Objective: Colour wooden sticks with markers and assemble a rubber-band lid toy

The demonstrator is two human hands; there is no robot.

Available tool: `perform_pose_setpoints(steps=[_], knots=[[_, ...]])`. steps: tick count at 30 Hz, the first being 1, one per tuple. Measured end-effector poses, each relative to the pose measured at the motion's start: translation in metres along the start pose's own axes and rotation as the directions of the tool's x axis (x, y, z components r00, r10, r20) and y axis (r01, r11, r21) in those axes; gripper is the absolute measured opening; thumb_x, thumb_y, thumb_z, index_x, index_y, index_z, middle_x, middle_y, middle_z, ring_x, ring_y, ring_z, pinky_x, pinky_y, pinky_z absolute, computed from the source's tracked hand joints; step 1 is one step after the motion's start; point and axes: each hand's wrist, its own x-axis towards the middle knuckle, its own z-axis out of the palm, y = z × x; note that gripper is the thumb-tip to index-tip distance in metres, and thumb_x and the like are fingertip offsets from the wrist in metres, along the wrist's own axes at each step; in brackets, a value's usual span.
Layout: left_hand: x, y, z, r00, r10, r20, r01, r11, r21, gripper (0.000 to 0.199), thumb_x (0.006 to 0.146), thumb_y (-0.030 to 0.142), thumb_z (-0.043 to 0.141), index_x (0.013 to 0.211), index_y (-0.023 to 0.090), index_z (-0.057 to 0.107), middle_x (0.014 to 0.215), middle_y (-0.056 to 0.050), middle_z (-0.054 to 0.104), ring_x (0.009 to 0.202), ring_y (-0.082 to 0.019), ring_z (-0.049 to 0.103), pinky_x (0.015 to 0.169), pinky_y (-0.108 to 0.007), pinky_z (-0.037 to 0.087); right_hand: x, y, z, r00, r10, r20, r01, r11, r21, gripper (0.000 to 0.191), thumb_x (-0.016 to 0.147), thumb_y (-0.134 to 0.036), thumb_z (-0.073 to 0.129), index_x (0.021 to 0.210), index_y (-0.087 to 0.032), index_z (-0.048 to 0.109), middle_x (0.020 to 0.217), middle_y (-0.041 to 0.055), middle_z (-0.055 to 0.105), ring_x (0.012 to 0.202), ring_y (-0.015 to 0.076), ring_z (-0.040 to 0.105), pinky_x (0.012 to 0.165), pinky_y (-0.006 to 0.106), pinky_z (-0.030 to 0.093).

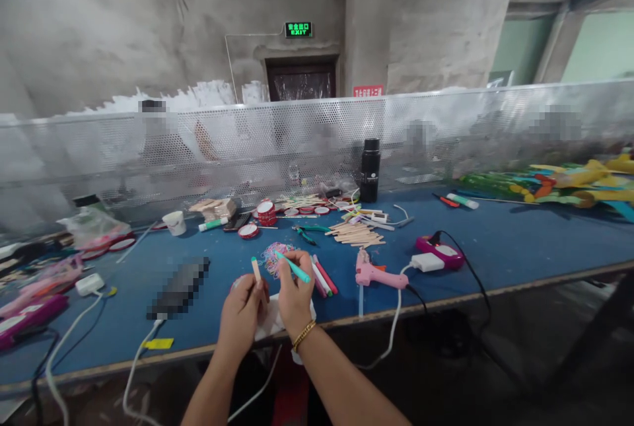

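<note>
My left hand [241, 314] is closed on a pale wooden stick [256, 270] whose upper tip is green. Just to its right, my right hand [296, 290] grips a teal marker [296, 267], which slants down to the right from above the fingers. White paper [271, 320] lies under and between the hands at the table edge. Behind them sits a pile of colourful rubber bands [271, 257]. Several pink, red and white markers [324, 276] lie right beside my right hand.
Right of the hands lie a pink glue gun [376, 274] and a purple power strip [448, 254]. Wooden sticks [355, 233], green-handled pliers [306, 234] and a black bottle [370, 172] are farther back. A phone [179, 287] with a white cable lies left.
</note>
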Motion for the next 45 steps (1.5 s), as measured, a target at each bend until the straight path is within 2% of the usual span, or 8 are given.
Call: perform_pose_setpoints(steps=[6,14,22,27,33,38,42,45], knots=[[-0.002,0.0,0.002,0.999,0.0,0.035,-0.001,0.999,0.04,0.036,0.096,0.051,0.051,0.07,0.025,0.054,0.056,0.003,0.058,0.055,-0.018,0.054,0.058,-0.029,0.041,0.0,-0.001,-0.002,1.0,0.016,-0.01,-0.016,1.0,-0.002,0.015,0.091,-0.036,0.063,0.092,-0.021,0.061,0.087,-0.0005,0.063,0.078,0.0159,0.057,0.076,0.031,0.051],[-0.004,0.001,0.0,0.997,0.015,0.075,-0.021,0.997,0.079,0.04,0.098,0.052,0.044,0.069,0.026,0.052,0.058,0.002,0.058,0.059,-0.019,0.055,0.063,-0.03,0.042,-0.001,-0.004,-0.004,0.999,0.042,0.006,-0.042,0.999,-0.017,0.017,0.091,-0.037,0.064,0.091,-0.021,0.061,0.086,0.0003,0.063,0.079,0.0174,0.059,0.077,0.033,0.052],[0.0,0.008,0.002,0.993,-0.031,0.116,0.007,0.98,0.201,0.033,0.097,0.044,0.049,0.071,0.025,0.054,0.065,0.001,0.06,0.061,-0.019,0.053,0.062,-0.031,0.033,-0.002,-0.006,-0.008,0.997,0.08,0.007,-0.08,0.997,-0.023,0.019,0.092,-0.039,0.063,0.094,-0.021,0.061,0.088,0.0008,0.063,0.079,0.0175,0.061,0.072,0.032,0.052],[0.01,0.011,0.001,0.971,-0.093,0.221,0.044,0.975,0.218,0.03,0.095,0.041,0.049,0.069,0.025,0.052,0.066,0.0,0.061,0.064,-0.02,0.056,0.063,-0.031,0.036,-0.003,-0.011,-0.01,0.997,0.082,-0.012,-0.083,0.996,-0.039,0.02,0.094,-0.041,0.061,0.091,-0.021,0.061,0.081,-0.0017,0.06,0.071,0.0152,0.057,0.067,0.03,0.05],[0.017,0.006,0.008,0.96,-0.109,0.259,0.098,0.994,0.054,0.03,0.095,0.043,0.053,0.074,0.023,0.059,0.068,0.001,0.063,0.065,-0.019,0.057,0.062,-0.029,0.04,-0.003,-0.015,-0.012,1.0,-0.01,-0.029,0.009,0.999,-0.053,0.017,0.096,-0.037,0.061,0.094,-0.02,0.063,0.08,-0.0019,0.062,0.071,0.0144,0.06,0.068,0.029,0.053],[0.013,0.002,0.009,0.962,-0.068,0.263,0.081,0.996,-0.039,0.033,0.098,0.044,0.055,0.073,0.022,0.058,0.066,0.003,0.061,0.064,-0.016,0.055,0.06,-0.026,0.039,-0.009,-0.015,-0.017,0.984,-0.179,0.019,0.18,0.973,-0.147,0.01,0.099,-0.029,0.059,0.095,-0.021,0.064,0.082,-0.0021,0.063,0.07,0.0129,0.062,0.064,0.026,0.052],[0.009,0.001,0.006,0.962,-0.065,0.265,0.074,0.997,-0.026,0.036,0.1,0.045,0.055,0.072,0.022,0.057,0.065,0.004,0.059,0.062,-0.015,0.053,0.06,-0.026,0.038,-0.012,-0.014,-0.021,0.944,-0.331,0.008,0.323,0.916,-0.238,0.007,0.098,-0.021,0.06,0.091,-0.022,0.061,0.081,-0.0024,0.061,0.071,0.0126,0.06,0.065,0.026,0.051],[0.007,0.002,0.004,0.97,-0.049,0.238,0.045,0.999,0.022,0.034,0.098,0.044,0.055,0.072,0.022,0.056,0.066,0.003,0.058,0.063,-0.016,0.051,0.061,-0.026,0.038,-0.013,-0.014,-0.022,0.918,-0.393,0.042,0.388,0.876,-0.286,0.01,0.096,-0.018,0.062,0.089,-0.023,0.058,0.082,-0.0024,0.061,0.075,0.0134,0.06,0.071,0.028,0.052]])
